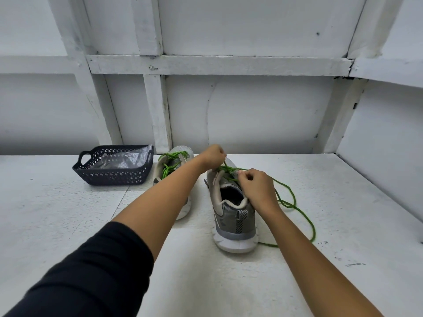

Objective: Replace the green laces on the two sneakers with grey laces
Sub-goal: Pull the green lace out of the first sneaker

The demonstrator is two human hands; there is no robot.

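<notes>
Reaching over right sneaker (231,203), pinched green lace (288,204) in left hand (211,155); seemingly gripped another strand between right hand (256,186) fingers (243,178); slack on bench (68,225).

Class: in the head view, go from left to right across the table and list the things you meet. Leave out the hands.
basket → far sneaker → near sneaker → loose green lace

2 hands (212,155) (255,185) on green lace (295,205)
</notes>
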